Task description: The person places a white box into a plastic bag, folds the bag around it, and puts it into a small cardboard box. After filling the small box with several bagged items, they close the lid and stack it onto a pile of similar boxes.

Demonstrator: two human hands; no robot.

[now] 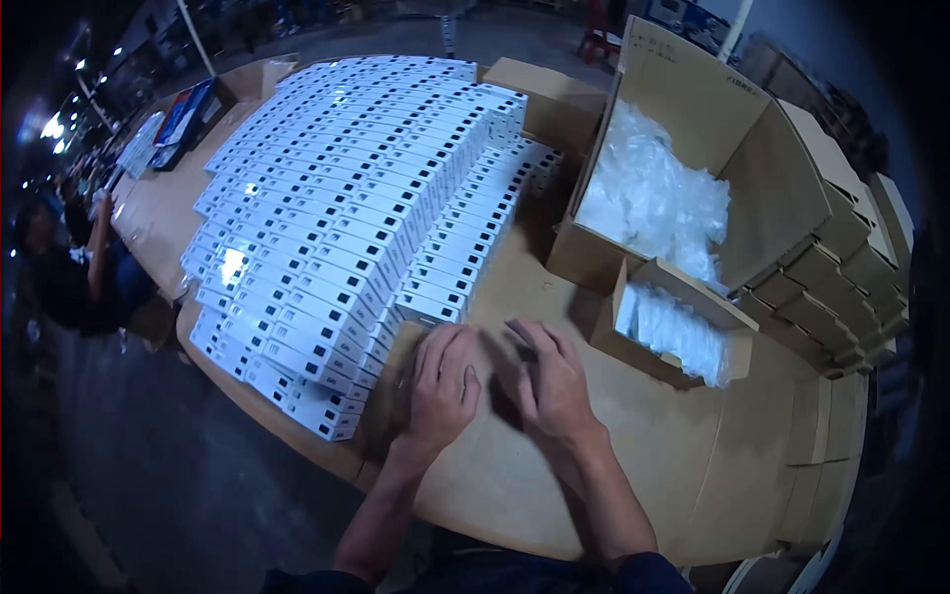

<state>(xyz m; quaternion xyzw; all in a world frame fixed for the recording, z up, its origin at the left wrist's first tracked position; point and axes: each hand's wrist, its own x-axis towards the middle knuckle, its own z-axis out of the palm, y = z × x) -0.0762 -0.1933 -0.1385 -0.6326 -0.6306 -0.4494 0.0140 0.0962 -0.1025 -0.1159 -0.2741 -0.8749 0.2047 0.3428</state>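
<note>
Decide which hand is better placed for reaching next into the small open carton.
Probably the right hand: it lies nearer the small open carton, while the left hand is beside the stacked white boxes.

The white boxes look like smooth, shiny card; the big brown box and little brown box are dull cardboard; the bags are crinkly, shiny plastic; the tabletop looks smooth; the sleeves are dull cloth.
</note>
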